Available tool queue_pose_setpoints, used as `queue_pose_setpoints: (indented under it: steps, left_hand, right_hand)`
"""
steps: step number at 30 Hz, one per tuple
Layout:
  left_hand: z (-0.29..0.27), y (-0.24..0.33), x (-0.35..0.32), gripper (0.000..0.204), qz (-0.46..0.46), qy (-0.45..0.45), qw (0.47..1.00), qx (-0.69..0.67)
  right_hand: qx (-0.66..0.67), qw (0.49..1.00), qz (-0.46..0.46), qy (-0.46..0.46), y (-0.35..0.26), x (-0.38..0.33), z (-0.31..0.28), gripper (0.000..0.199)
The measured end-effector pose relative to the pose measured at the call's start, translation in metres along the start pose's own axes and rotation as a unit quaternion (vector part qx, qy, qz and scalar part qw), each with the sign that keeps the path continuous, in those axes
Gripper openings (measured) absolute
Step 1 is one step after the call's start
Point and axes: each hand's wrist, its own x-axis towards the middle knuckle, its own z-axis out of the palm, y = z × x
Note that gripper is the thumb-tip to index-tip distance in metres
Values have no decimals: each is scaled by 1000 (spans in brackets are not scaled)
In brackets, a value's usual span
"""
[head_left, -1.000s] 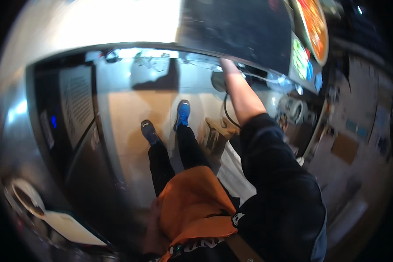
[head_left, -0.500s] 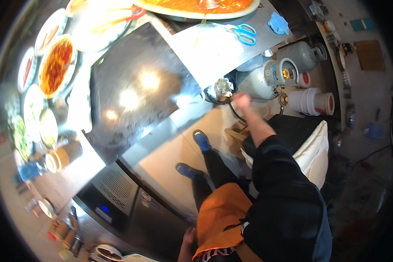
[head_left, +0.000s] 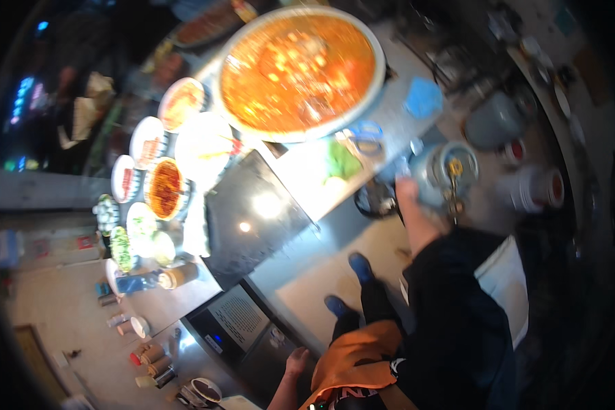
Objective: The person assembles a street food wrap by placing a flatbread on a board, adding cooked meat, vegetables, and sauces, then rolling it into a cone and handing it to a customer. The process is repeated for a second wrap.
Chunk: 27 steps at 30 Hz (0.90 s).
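My right hand [head_left: 408, 191] reaches out beside a small dark bin [head_left: 376, 199], close to a grey gas cylinder [head_left: 439, 176] with a yellow valve. Its fingers are smeared by motion, and whether they hold anything is hidden. A pale bluish plastic sheet or bag [head_left: 393, 168] shows just beyond the fingertips. Low by the steel cabinet [head_left: 280, 335], my left hand [head_left: 296, 361] hangs with its fingers loosely extended and nothing seen in it.
A wide pan of red stew [head_left: 297, 75] stands at the far end of the counter. Nearer lie blue-handled scissors [head_left: 367, 137], a blue cloth [head_left: 424, 98], and a blurred green item [head_left: 343, 161]. A dark griddle [head_left: 253, 219] has several filled bowls along its left.
The view has swung up and left, bringing the whole stew pan into sight. My right hand has shifted from over the bin toward the cylinder. My left hand still hangs low.
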Motion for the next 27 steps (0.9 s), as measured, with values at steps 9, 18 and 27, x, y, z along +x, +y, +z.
queue_pose_setpoints:
  steps: [9,18,27]
  left_hand:
    - [-76,206,21,48,9,67,886,-459]
    - [-156,234,-14,27,116,95,712,-686]
    - [-196,201,-45,24,201,-31,714,-670]
  right_hand:
    - [350,849,-349,-188,-85,-405,-69,14]
    - [372,634,-653,-185,-102,-432,-267,21]
    - [308,673,-672,-21,-174,-479,-370,20]
